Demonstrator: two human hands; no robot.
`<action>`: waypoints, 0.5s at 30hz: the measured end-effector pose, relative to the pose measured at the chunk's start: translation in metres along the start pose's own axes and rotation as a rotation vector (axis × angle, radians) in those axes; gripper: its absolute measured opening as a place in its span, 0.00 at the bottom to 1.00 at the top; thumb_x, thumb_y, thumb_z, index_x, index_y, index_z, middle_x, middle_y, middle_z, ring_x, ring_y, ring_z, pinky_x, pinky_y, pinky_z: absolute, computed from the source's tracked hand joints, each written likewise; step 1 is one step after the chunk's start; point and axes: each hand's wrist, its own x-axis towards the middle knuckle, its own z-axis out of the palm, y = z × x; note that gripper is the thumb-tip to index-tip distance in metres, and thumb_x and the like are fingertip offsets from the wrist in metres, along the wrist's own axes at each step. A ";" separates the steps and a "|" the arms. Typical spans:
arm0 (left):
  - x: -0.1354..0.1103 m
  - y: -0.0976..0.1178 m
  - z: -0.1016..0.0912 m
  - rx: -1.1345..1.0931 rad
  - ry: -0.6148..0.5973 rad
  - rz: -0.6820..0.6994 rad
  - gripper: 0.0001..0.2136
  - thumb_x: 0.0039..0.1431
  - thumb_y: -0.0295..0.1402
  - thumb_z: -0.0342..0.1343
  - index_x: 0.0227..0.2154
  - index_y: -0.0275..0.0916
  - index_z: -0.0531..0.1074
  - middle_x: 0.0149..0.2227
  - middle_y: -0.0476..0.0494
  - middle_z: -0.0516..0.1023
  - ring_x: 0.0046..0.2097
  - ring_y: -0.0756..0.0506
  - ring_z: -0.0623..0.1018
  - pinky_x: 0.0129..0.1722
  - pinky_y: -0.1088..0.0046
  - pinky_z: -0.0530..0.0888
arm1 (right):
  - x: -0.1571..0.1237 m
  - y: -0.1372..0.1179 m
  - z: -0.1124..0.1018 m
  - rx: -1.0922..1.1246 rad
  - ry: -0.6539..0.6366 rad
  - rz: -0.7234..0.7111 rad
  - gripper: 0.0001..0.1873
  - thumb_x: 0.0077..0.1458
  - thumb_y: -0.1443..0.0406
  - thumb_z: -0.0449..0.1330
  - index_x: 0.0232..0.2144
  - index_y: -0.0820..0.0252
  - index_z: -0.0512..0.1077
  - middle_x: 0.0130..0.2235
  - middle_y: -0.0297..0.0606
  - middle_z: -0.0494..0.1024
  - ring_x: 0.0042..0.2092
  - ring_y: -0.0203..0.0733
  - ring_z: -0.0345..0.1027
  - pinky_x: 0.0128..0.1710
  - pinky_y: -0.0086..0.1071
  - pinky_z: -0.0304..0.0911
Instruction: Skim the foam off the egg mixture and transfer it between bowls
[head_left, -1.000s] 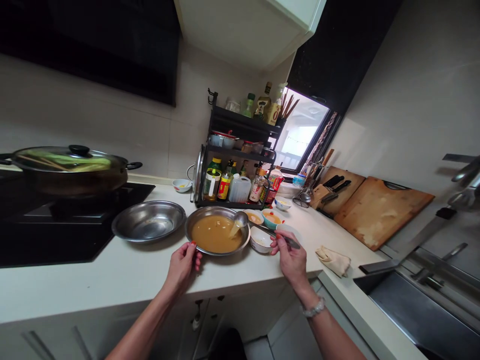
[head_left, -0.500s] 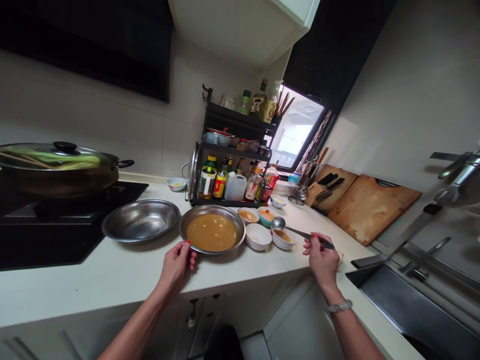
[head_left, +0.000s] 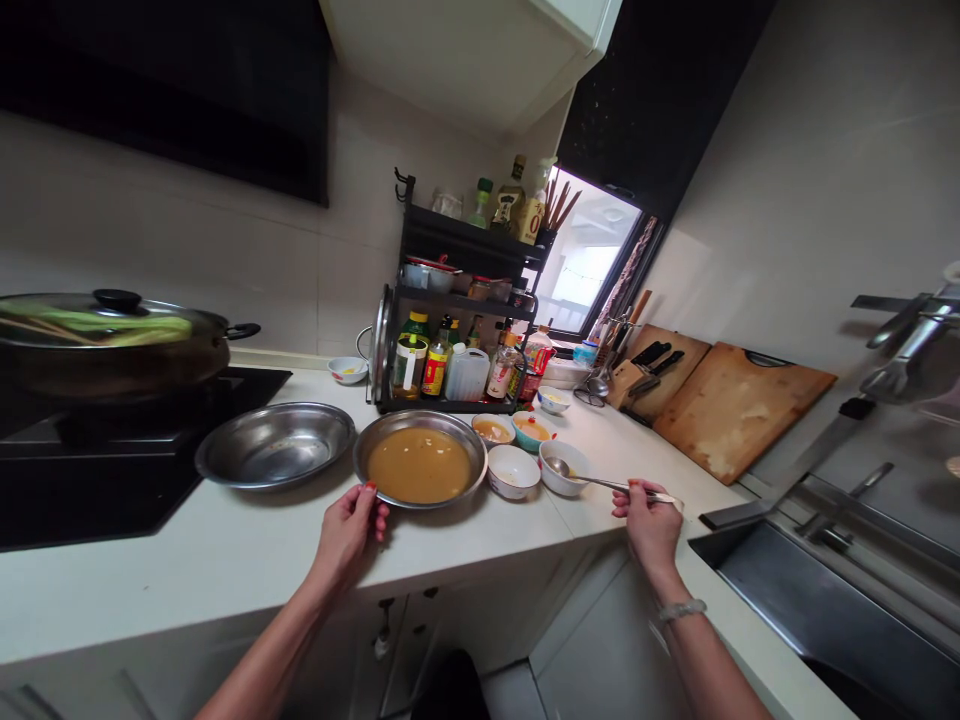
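- Head view: the right hand (head_left: 651,520) has its fingers pinched round the handle end of a metal ladle (head_left: 600,482), thumb on top.
- The ladle's cup sits dipped in a small white bowl (head_left: 564,468) holding a little brownish liquid; the handle runs from there to the hand, nearly level.
- The left hand (head_left: 346,530) has its fingers curled over the near rim of a steel dish (head_left: 420,460), thumb on the rim and the fingertips pressed together under its edge.
- That dish is filled with smooth yellow-brown liquid and stands on the white counter (head_left: 187,560), near its front edge.
- Just beside it to the right stands another white bowl (head_left: 514,471); behind these are two more small bowls, one teal-rimmed (head_left: 532,430).
- Left of the filled dish lies an empty steel dish (head_left: 274,445), their rims almost touching.
- Farther left, a lidded wok (head_left: 112,345) sits on the black hob.
- Behind the bowls a black rack (head_left: 457,300) carries bottles; cutting boards (head_left: 739,410) lean on the right wall above the sink (head_left: 825,620).
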 end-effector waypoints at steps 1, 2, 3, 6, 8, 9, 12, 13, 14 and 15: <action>0.000 0.000 0.000 0.000 -0.002 -0.002 0.16 0.45 0.44 0.61 0.29 0.37 0.66 0.17 0.53 0.71 0.17 0.54 0.66 0.14 0.80 0.62 | 0.002 0.000 -0.001 0.042 0.024 0.019 0.20 0.43 0.52 0.62 0.30 0.63 0.67 0.17 0.31 0.72 0.16 0.35 0.65 0.14 0.26 0.62; 0.000 0.000 0.000 0.002 -0.003 -0.004 0.16 0.45 0.44 0.61 0.29 0.37 0.66 0.17 0.53 0.71 0.17 0.54 0.66 0.14 0.80 0.62 | 0.004 0.000 -0.001 0.079 0.043 0.037 0.19 0.42 0.53 0.63 0.30 0.63 0.67 0.17 0.30 0.72 0.16 0.35 0.65 0.14 0.25 0.62; 0.001 0.000 0.000 0.003 -0.002 -0.006 0.16 0.45 0.44 0.61 0.29 0.37 0.66 0.17 0.53 0.71 0.17 0.54 0.66 0.14 0.80 0.62 | 0.005 0.000 -0.002 0.106 0.057 0.050 0.19 0.41 0.54 0.63 0.30 0.63 0.67 0.17 0.30 0.73 0.16 0.34 0.66 0.14 0.25 0.63; 0.000 0.001 0.001 0.004 0.011 -0.012 0.16 0.45 0.43 0.61 0.29 0.37 0.66 0.17 0.53 0.71 0.17 0.54 0.66 0.14 0.80 0.62 | 0.007 -0.002 -0.005 0.147 0.080 0.057 0.18 0.41 0.56 0.63 0.29 0.63 0.67 0.18 0.30 0.73 0.16 0.33 0.66 0.14 0.24 0.63; 0.000 0.001 0.001 0.004 0.017 -0.014 0.16 0.45 0.43 0.61 0.28 0.37 0.66 0.17 0.53 0.71 0.17 0.54 0.66 0.14 0.80 0.62 | 0.008 -0.002 -0.006 0.164 0.086 0.049 0.17 0.41 0.57 0.63 0.29 0.63 0.67 0.18 0.30 0.73 0.16 0.33 0.66 0.14 0.23 0.62; -0.001 0.002 0.001 0.004 0.017 -0.014 0.16 0.45 0.43 0.61 0.28 0.37 0.66 0.17 0.53 0.71 0.17 0.54 0.66 0.14 0.79 0.62 | 0.009 -0.002 -0.007 0.173 0.090 0.047 0.17 0.41 0.57 0.63 0.29 0.63 0.67 0.17 0.29 0.72 0.16 0.32 0.65 0.13 0.23 0.62; -0.002 0.002 0.001 0.009 0.014 -0.010 0.16 0.44 0.44 0.61 0.28 0.37 0.66 0.17 0.53 0.71 0.17 0.53 0.66 0.14 0.79 0.62 | 0.011 -0.001 -0.009 0.187 0.097 0.048 0.17 0.41 0.57 0.64 0.30 0.63 0.67 0.17 0.29 0.72 0.16 0.32 0.66 0.13 0.23 0.62; -0.002 0.002 0.001 0.010 0.014 -0.009 0.16 0.44 0.44 0.61 0.28 0.37 0.66 0.17 0.53 0.71 0.17 0.53 0.66 0.14 0.79 0.62 | 0.011 -0.001 -0.010 0.187 0.098 0.049 0.17 0.40 0.57 0.64 0.30 0.63 0.67 0.17 0.29 0.72 0.16 0.33 0.66 0.13 0.23 0.62; -0.001 0.002 0.000 0.011 0.013 -0.008 0.16 0.44 0.44 0.61 0.28 0.37 0.66 0.17 0.53 0.71 0.17 0.53 0.66 0.14 0.79 0.62 | 0.012 -0.001 -0.010 0.186 0.102 0.049 0.17 0.40 0.57 0.64 0.30 0.63 0.66 0.17 0.29 0.72 0.16 0.33 0.66 0.13 0.23 0.62; -0.001 0.001 0.000 0.013 0.012 -0.007 0.16 0.44 0.44 0.61 0.28 0.38 0.66 0.17 0.53 0.71 0.17 0.53 0.66 0.14 0.80 0.63 | 0.012 -0.002 -0.010 0.189 0.106 0.049 0.18 0.40 0.57 0.64 0.29 0.63 0.66 0.17 0.29 0.72 0.16 0.33 0.66 0.13 0.23 0.63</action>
